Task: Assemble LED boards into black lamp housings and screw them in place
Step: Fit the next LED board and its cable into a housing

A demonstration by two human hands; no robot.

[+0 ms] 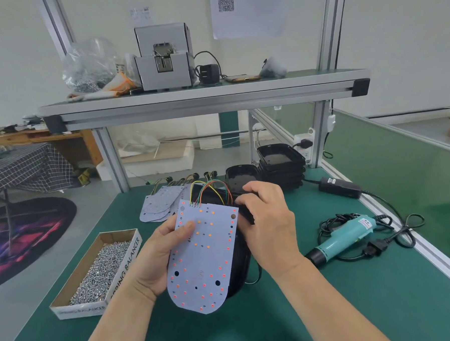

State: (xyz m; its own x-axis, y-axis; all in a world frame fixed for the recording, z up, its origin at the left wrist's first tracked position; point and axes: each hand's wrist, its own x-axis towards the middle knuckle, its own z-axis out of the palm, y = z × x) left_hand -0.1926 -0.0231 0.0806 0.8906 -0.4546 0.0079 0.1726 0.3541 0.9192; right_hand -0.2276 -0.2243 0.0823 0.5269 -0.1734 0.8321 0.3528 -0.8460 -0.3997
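Two words read clearly: "SPRING BALANCER", printed along the near side wall of an open cardboard box (127, 261) at lower left of the frame, repeated fainter on its front edge. Box holds a loose heap of small silver screws (101, 270). Centre frame: left hand (158, 257) pinches a pale LED board (205, 260), thumb flat on its face, fingers curled behind; red and orange dots across it, faint print low on the board too blurred to read. Coloured wires (211, 186) arch from the board's top edge. Board sits tilted over a black housing (240, 263), which shows along its right side. Right hand (268, 220) grips that housing's upper rim, fingers curled together over the edge. Behind, a fan of spare boards (157, 202) lies flat on the green desk (330, 308). Right of them, one empty housing (241, 176) leans, beside a nested stack of housings (281, 167), top one open upward. Right of frame: teal electric screwdriver (344, 237) lying on its side, white label unreadable; black power adapter (339, 187), label unreadable. Upper shelf (201, 93): grey feeder machine (163, 64); clear plastic bag (90, 65) with small metal parts at its bottom. Top of frame: paper sheet (247, 18) bearing a QR code (226, 1).
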